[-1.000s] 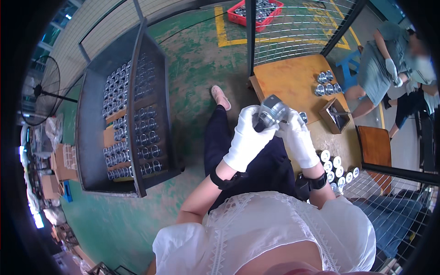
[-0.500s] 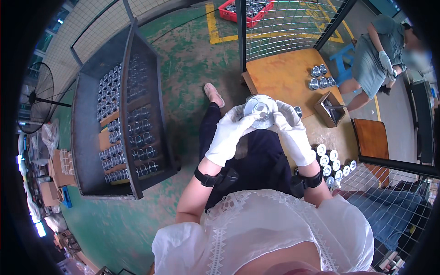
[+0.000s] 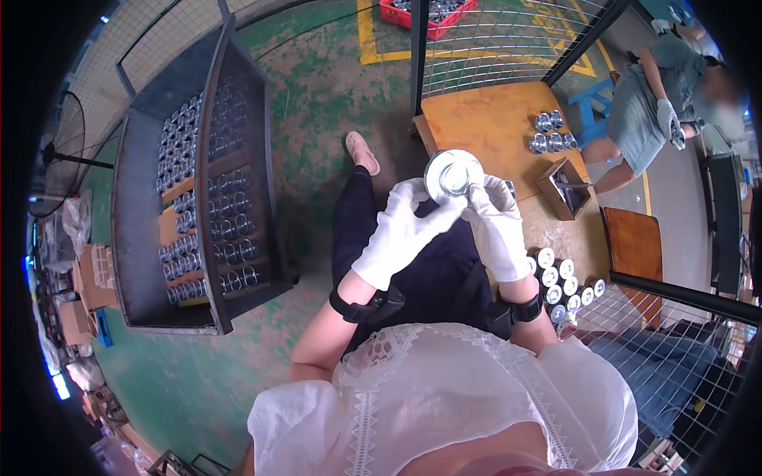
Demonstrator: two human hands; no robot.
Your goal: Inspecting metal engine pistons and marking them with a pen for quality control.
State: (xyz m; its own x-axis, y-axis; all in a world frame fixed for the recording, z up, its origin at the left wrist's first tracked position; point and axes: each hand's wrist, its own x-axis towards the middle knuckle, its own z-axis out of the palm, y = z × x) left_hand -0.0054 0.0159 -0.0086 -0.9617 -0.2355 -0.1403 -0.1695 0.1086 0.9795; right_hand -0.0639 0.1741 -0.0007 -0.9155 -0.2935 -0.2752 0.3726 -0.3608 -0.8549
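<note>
Since the earlier frame, both gloved hands are sitting a little higher over my lap, and the round metal part (image 3: pixel 454 174) is now turning its flat, shiny face up toward the camera rather than showing its side. I am holding it out in front of me, above my dark trousers, just short of the orange table (image 3: pixel 484 127). My left hand (image 3: pixel 397 234) is pinching the part's left rim with its fingertips, and my right hand (image 3: pixel 496 226) is gripping the right rim, so both hands are closing on the same piece from opposite sides.

On the orange table, a small cluster of shiny metal parts (image 3: pixel 548 133) is lying near a small open box (image 3: pixel 563 189). More round parts (image 3: pixel 563 282) are standing in rows just beside my right forearm. To my left, a dark rack (image 3: pixel 206 198) is holding rows of similar metal pieces. Another person (image 3: pixel 655 111) in grey is working beyond the table.
</note>
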